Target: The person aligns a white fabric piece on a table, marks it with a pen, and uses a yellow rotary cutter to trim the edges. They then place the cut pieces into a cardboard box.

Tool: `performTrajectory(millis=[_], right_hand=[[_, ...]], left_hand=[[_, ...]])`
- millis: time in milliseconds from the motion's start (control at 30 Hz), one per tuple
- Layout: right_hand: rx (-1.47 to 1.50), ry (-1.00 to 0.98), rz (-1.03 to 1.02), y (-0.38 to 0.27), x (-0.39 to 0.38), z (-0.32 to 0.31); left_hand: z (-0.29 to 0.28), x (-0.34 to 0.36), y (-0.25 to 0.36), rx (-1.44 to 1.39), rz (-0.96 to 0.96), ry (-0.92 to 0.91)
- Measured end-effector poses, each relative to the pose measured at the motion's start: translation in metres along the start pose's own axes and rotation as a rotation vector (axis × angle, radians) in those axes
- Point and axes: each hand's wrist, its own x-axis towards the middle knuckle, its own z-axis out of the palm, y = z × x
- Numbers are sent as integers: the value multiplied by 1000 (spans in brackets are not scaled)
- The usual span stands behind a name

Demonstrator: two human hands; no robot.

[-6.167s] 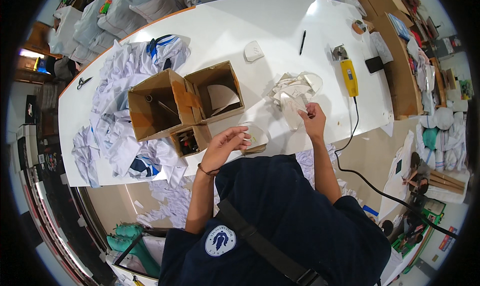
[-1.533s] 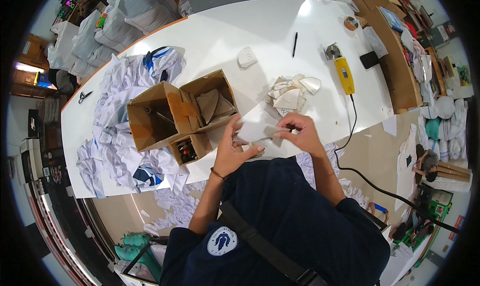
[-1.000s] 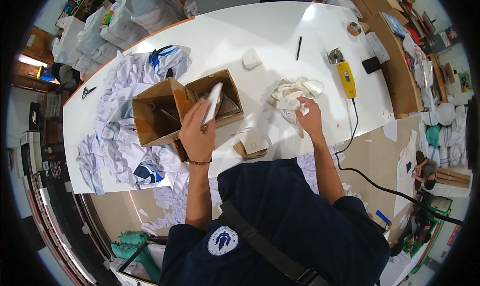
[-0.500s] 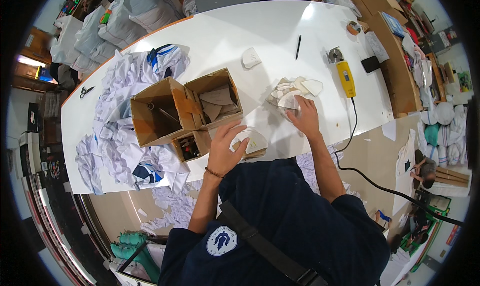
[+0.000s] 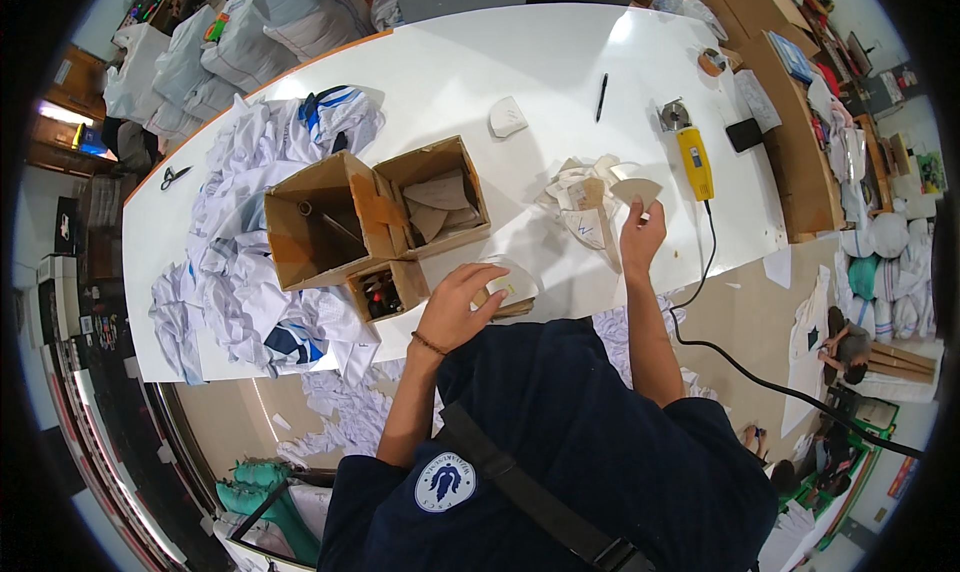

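My right hand (image 5: 642, 240) pinches a fan-shaped beige card piece (image 5: 636, 189) above the right side of a loose heap of cut card pieces (image 5: 583, 207). The heap lies on the white table in front of me. Close to my body, my left hand (image 5: 458, 307) rests at the left end of a small stack of curved pale card pieces (image 5: 514, 283), thumb and fingers apart. Left of the stack, a cardboard box (image 5: 435, 172) holds more card pieces. A single white card piece (image 5: 507, 117) lies farther back.
A yellow electric cutter (image 5: 692, 160) with a black cord stands right of the heap, near a phone (image 5: 743, 135) and a pen (image 5: 602, 98). White and blue fabric (image 5: 225, 232) covers the table's left, with scissors (image 5: 174, 178) beyond. A small box (image 5: 385, 294) adjoins the larger boxes.
My right hand has moved right from the heap, lifting the fan-shaped card piece. The heap's pieces have shifted. My left hand stays by the stack, almost unmoved.
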Motion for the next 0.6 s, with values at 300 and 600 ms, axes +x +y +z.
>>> performTrajectory(millis=[300,600], right_hand=[[-129,-210,-331,28,-55,6],[384,-444,243,6,-65,8]], left_hand=[[3,4,-3,3,-15,-71],[7,4,-5,-7,-66,-122]])
